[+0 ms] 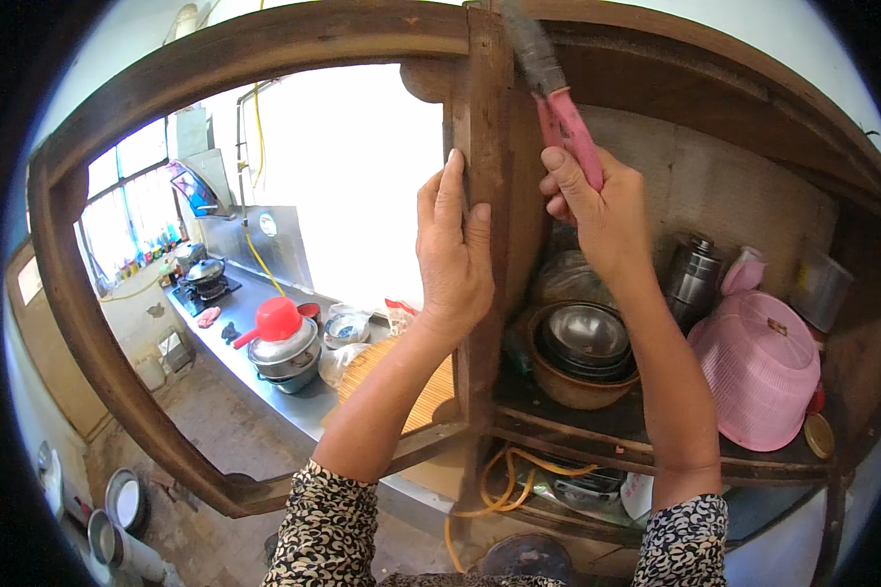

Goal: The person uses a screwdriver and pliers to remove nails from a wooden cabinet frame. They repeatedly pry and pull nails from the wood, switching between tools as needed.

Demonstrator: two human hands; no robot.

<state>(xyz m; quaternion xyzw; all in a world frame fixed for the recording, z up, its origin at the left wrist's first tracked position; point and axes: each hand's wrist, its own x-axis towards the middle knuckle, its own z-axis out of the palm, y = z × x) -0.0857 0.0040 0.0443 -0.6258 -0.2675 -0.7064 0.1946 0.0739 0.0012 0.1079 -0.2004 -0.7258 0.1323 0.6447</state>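
My right hand (pixel 607 201) is closed round the pink handles of a two-handled tool that resembles pliers (pixel 578 132). Its grey head points up to the left across the top of a wooden post, blurred, so its exact kind is unclear. To the left, my left hand (pixel 455 254) holds the inner edge of a brown wooden door frame (pixel 255 49), its thumb on the near face and its fingers along the edge. No pane shows in the frame; the room is visible through it. Behind my right forearm stands the open wooden cabinet (pixel 715 59).
On the cabinet shelf are stacked bowls (pixel 587 338), a dark metal flask (pixel 693 279) and a pink basket (pixel 759 372). An orange cord (pixel 509 479) loops below. Through the frame, a counter (pixel 230 338) carries a pot with a red dipper (pixel 279 318) and a stove (pixel 206 284).
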